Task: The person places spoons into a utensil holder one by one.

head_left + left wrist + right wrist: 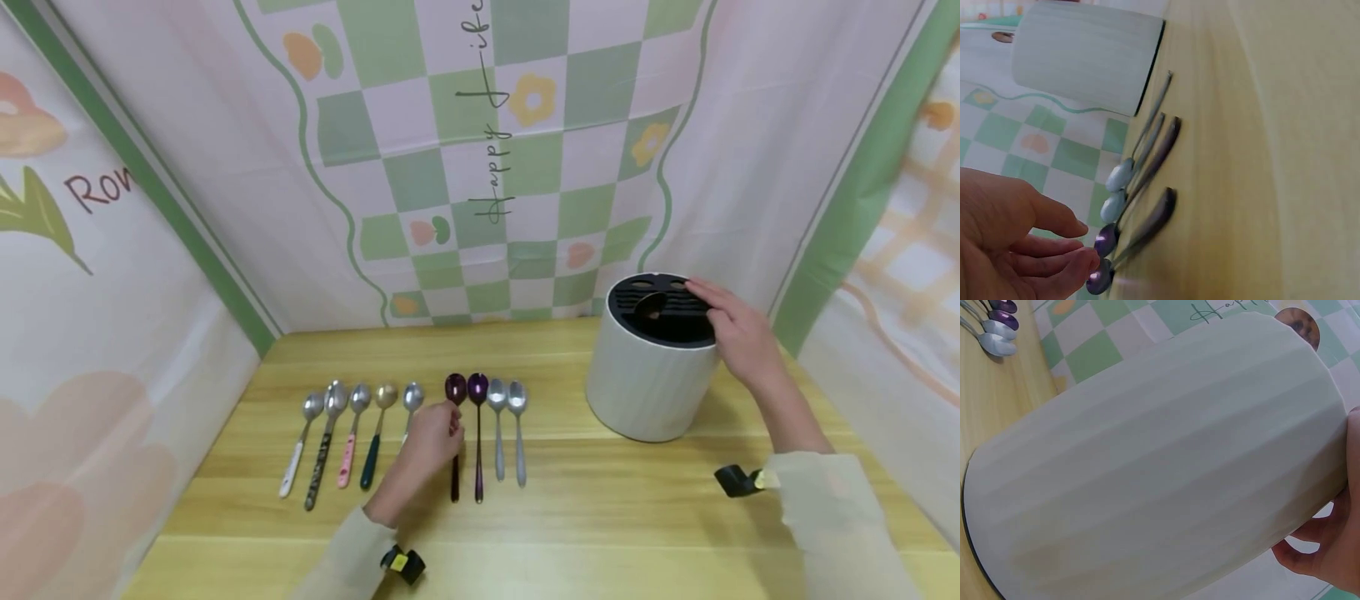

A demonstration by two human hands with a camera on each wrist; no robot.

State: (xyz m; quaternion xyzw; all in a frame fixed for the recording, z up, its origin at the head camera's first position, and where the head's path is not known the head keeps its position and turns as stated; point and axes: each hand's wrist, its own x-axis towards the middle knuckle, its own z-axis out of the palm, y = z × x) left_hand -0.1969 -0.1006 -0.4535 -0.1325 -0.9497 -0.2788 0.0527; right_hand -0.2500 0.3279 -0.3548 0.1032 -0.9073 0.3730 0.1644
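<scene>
- Left hand (431, 437): over the row of spoons on the counter (600, 517), its fingers (1063, 222) loosely spread and lightly bent, tips at the stem of the left purple spoon (454, 433). No closed grip is visible; whether they touch the spoon cannot be told.
- Second purple spoon (477, 433): just beside the first, parallel, bowl toward the backdrop.
- Two silver spoons (508, 429): next in the row, on the holder's side.
- Five further spoons (345, 433): lying on the far side of the left hand.
- Right hand (738, 329): resting on the rim of the white cylindrical holder (648, 387), fingers extended over its black slotted lid (660, 308), thumb side against the wall.
- Holder: upright on the counter, well apart from the spoon row.
</scene>
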